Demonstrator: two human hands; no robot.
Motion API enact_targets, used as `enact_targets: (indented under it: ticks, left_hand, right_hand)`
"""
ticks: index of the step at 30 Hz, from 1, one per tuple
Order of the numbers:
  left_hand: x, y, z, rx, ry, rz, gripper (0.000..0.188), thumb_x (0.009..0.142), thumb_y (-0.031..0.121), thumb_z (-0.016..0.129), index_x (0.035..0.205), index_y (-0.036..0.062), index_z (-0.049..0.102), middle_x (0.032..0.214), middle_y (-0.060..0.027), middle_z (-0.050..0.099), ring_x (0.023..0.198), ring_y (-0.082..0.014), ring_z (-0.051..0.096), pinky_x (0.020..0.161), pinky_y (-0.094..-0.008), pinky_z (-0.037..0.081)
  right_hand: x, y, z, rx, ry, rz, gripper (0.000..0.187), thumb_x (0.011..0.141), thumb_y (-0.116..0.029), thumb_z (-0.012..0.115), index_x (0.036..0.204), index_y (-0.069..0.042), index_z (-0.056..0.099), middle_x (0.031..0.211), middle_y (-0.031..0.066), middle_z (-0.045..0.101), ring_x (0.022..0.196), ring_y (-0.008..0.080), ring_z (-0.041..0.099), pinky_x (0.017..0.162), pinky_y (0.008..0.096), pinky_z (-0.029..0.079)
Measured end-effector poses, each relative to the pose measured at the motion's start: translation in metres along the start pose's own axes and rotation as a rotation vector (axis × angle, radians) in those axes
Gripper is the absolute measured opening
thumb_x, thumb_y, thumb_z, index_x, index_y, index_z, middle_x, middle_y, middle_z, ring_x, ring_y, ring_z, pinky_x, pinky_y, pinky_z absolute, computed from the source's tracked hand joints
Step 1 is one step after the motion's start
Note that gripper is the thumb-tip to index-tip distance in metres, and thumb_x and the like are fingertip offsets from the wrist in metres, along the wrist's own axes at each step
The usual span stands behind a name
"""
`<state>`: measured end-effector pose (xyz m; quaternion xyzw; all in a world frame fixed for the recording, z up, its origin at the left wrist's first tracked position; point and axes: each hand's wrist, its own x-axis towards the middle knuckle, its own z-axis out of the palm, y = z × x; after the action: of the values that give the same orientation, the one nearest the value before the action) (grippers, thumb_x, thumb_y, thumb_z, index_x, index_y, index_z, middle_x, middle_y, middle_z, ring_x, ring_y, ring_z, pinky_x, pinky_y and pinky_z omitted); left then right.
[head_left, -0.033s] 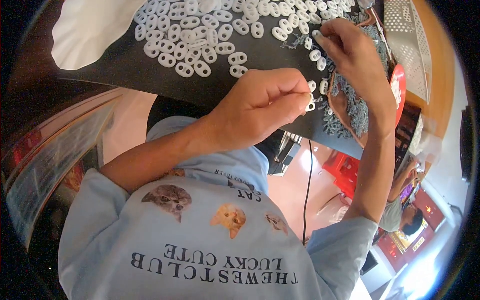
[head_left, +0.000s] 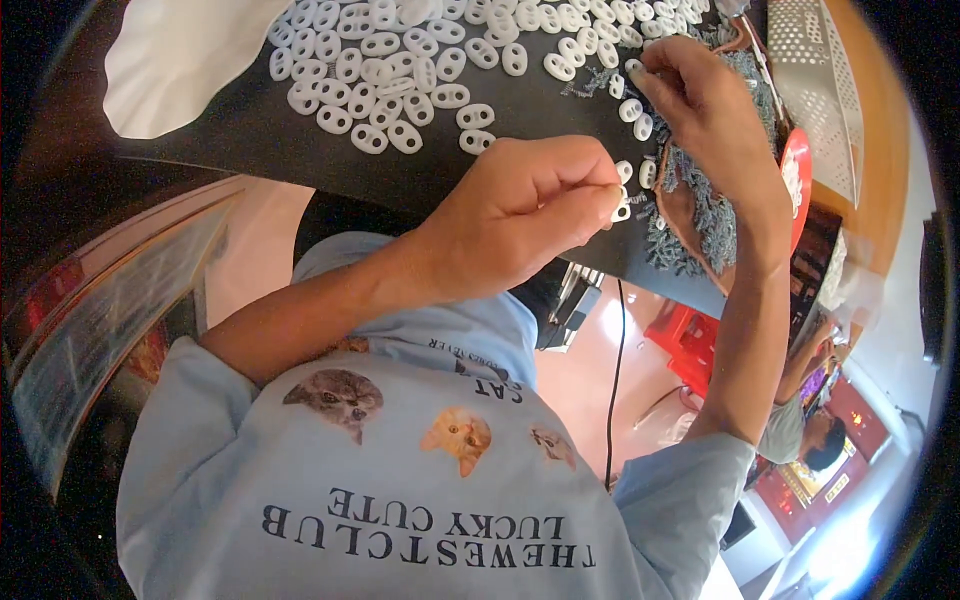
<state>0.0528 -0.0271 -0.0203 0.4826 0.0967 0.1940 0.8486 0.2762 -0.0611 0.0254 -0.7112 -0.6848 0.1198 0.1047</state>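
My left hand [head_left: 540,205] is closed, with thumb and forefinger pinching a white two-hole plastic piece [head_left: 621,210] near the table's front edge. Farther right and back, my right hand [head_left: 700,105] reaches over the table with its fingers curled together. Something pale shows at its fingertips, too small to make out. Below those fingertips lie a few loose white pieces [head_left: 642,127]. Beside and under my right wrist is a heap of small grey-blue coiled bits [head_left: 690,235], partly hidden, with a brown curved edge [head_left: 678,215] running through it.
Many white oval two-hole pieces [head_left: 380,95] spread over the dark table [head_left: 250,135]. A white wavy-edged dish [head_left: 180,60] stands at the far left. At right are a perforated white basket [head_left: 830,90] and a red round thing [head_left: 797,180]. Another person [head_left: 815,435] is in the background.
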Motion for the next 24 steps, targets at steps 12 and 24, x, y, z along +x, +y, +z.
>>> enact_targets:
  ticks: [12,24]
  left_hand:
    - [-0.003,0.0,-0.001,0.029,-0.003,0.023,0.016,0.094,0.012,0.049,0.085,0.0004,0.055,0.066,0.0002,0.05,0.053,-0.0036,0.041,0.048,-0.0198,0.034]
    - [-0.005,0.002,0.001,-0.012,-0.012,-0.07,0.016,0.093,0.013,0.049,0.084,0.0008,0.055,0.066,0.0,0.05,0.053,-0.0035,0.041,0.047,-0.0185,0.033]
  right_hand:
    - [-0.015,-0.038,-0.012,0.175,0.045,0.089,0.019,0.089,-0.017,0.058,0.086,0.002,0.054,0.068,0.0097,0.052,0.063,0.0192,0.049,0.059,0.0326,0.041]
    - [-0.062,-0.07,-0.017,0.757,-0.088,0.349,0.02,0.092,-0.016,0.055,0.084,0.002,0.055,0.068,-0.0004,0.049,0.065,0.0072,0.042,0.056,0.0244,0.036]
